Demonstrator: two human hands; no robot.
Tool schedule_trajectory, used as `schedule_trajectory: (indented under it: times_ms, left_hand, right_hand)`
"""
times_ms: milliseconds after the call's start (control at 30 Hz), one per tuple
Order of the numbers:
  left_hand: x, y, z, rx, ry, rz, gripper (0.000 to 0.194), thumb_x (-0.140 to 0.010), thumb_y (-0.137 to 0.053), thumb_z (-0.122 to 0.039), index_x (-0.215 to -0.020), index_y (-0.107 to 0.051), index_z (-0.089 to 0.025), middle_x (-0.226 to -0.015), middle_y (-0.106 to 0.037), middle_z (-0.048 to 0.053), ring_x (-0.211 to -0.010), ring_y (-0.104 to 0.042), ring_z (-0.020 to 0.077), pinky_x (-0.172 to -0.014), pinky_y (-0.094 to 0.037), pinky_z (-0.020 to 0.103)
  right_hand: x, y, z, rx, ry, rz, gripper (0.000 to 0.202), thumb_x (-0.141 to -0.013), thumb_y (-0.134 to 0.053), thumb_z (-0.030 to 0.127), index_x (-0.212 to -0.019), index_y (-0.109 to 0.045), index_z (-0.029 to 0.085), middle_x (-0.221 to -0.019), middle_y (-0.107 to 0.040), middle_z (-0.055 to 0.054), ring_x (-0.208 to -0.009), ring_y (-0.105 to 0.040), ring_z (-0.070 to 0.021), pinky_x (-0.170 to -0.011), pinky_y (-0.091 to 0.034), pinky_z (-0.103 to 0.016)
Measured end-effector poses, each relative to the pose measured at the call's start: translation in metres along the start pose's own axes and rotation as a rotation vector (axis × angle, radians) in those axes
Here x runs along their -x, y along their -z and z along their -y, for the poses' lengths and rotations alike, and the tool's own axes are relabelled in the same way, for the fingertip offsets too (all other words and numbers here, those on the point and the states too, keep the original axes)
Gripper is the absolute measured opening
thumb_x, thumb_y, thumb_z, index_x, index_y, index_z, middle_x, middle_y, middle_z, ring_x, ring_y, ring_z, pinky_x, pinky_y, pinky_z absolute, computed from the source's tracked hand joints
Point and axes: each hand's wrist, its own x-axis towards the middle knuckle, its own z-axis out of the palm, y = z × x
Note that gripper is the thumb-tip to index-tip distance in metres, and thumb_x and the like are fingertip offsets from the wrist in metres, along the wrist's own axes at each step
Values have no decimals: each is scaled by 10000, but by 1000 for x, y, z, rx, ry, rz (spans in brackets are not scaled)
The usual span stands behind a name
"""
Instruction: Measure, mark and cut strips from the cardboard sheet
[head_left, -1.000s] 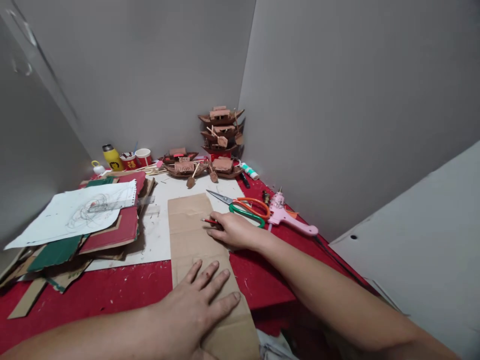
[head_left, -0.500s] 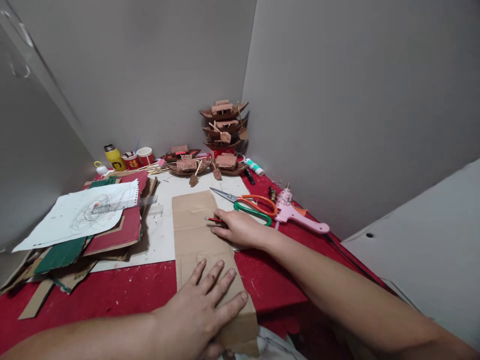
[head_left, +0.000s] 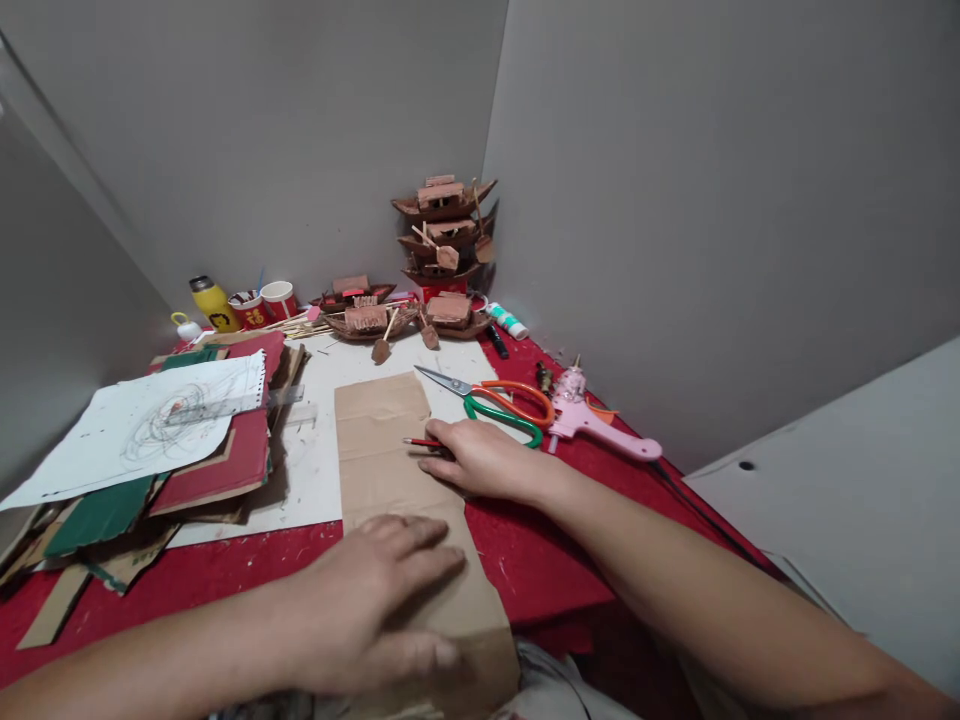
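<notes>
A long piece of brown cardboard (head_left: 390, 420) lies in front of me, its near end reaching over the table's front edge. Over its near half is my left hand (head_left: 382, 590), fingers extended and a little blurred; whether it touches the cardboard I cannot tell. My right hand (head_left: 480, 458) rests at the cardboard's right edge, closed on a red pencil (head_left: 421, 442) whose tip points left. Just beyond that hand lie scissors (head_left: 480, 395) with one orange and one green handle.
A pink glue gun (head_left: 600, 430) lies right of the scissors. Cardboard pieces (head_left: 217, 480) are piled at left under a scribbled paper sheet (head_left: 112, 430) and a clear ruler. Several model boats (head_left: 442, 195) stand at the back, near a yellow bottle (head_left: 214, 303) and red cups (head_left: 279, 298).
My left hand has turned on the cardboard, its fingers swinging rightward from a flat spread. The right hand stays in place with the pencil. The view has shifted slightly.
</notes>
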Motion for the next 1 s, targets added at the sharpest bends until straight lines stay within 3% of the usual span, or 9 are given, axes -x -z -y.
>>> schedule_trajectory:
  times_ms: [67, 167, 267, 367, 633, 767, 900, 1000]
  left_hand:
    - [-5, 10, 15, 18, 70, -178, 577, -920, -509, -477, -1433, -427, -226, -1510, -401, 135, -1361, -397, 295, -1089, -368, 465]
    - [-18, 10, 49, -71, 259, -426, 602, -920, -512, -431, -1447, -389, -167, -1535, -335, 180, -1414, -291, 325, -1114, -312, 511]
    - [-31, 3, 80, -153, 407, -504, 686, -887, -560, -394, -1456, -347, -75, -1530, -292, 260, -1430, -230, 368, -1126, -266, 545]
    - [-37, -3, 92, -180, 418, -516, 666, -902, -534, -394, -1463, -344, -89, -1546, -257, 256, -1445, -182, 364, -1130, -254, 545]
    - [-34, 4, 83, -157, 454, -403, 680, -882, -546, -441, -1455, -380, -113, -1571, -188, 241, -1450, -120, 380, -1132, -244, 547]
    - [-20, 18, 63, -141, 427, -354, 660, -861, -578, -401, -1439, -398, -135, -1534, -319, 217, -1409, -294, 359, -1102, -331, 511]
    - [4, 47, 46, -193, 359, -434, 470, -910, -491, -309, -1365, -483, -187, -1391, -545, 134, -1225, -551, 273, -1006, -461, 410]
    - [21, 76, 60, -367, 538, -585, 433, -906, -503, -314, -1319, -524, -186, -1336, -589, 127, -1166, -578, 294, -957, -477, 436]
  right_hand:
    - [0, 0, 0, 2, -3, 8, 258, -906, -537, 400, -1026, -580, 176, -925, -722, -124, -820, -666, -261, -635, -346, -283]
    - [0, 0, 0, 0, -20, 20, 259, -905, -533, 406, -1030, -576, 183, -917, -728, -121, -805, -675, -267, -604, -329, -285]
    - [-1, 1, -1, -24, -49, 31, 239, -900, -536, 396, -1012, -568, 187, -915, -731, -119, -802, -681, -274, -587, -308, -288]
    - [-2, 2, -2, -52, -69, 50, 215, -900, -530, 377, -1002, -558, 189, -919, -732, -120, -812, -684, -276, -584, -297, -289]
    - [-3, -9, -8, -117, -86, 93, 180, -915, -495, 371, -982, -522, 206, -921, -727, -113, -830, -684, -286, -610, -336, -294]
    - [-4, -15, -10, -147, -69, 88, 152, -918, -481, 367, -947, -511, 221, -882, -727, -101, -799, -684, -277, -611, -351, -296]
    - [-4, -15, -9, -159, -43, 69, 157, -926, -452, 372, -937, -504, 224, -879, -727, -105, -789, -680, -273, -620, -367, -302]
    - [-4, -14, -9, -155, -24, 56, 155, -927, -446, 368, -943, -502, 224, -886, -727, -106, -796, -679, -270, -629, -381, -300]
